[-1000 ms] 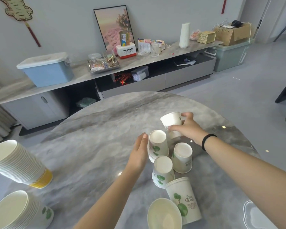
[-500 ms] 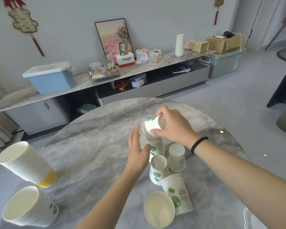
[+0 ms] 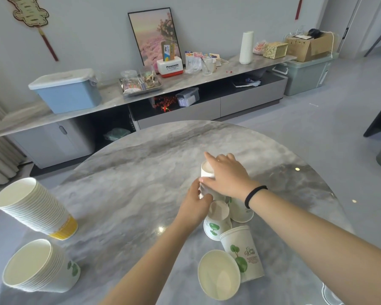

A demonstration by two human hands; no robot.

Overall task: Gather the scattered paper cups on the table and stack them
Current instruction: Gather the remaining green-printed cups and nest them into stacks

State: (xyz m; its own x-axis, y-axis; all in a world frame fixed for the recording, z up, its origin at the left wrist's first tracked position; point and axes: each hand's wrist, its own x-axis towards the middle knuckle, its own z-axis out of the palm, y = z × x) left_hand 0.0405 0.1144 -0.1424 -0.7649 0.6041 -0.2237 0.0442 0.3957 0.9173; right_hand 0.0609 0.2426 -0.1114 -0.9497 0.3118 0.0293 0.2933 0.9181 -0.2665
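Observation:
On the round marble table [image 3: 128, 186] a white paper cup [image 3: 207, 170] sits upside down over another cup. My right hand [image 3: 227, 177] grips that top cup from above and the right. My left hand [image 3: 194, 205] holds the lower cup's side, which is mostly hidden by both hands. Closer to me stand three more upside-down cups with green tree prints: one [image 3: 218, 213] by my left hand, one [image 3: 240, 212] under my right wrist, and a taller one [image 3: 243, 253]. An upright cup [image 3: 218, 274] stands nearest.
Two tall leaning cup stacks stand at the table's left: one with a yellow bottom cup [image 3: 33, 205], one with a green print [image 3: 37, 265]. A glass dish edge [image 3: 330, 293] shows at the bottom right. A long sideboard [image 3: 185, 84] with boxes lines the far wall.
My right hand lifted a cup from the far side of the group and set it upside down over the cup by my left hand. My left hand went from flat beside that cup to holding it.

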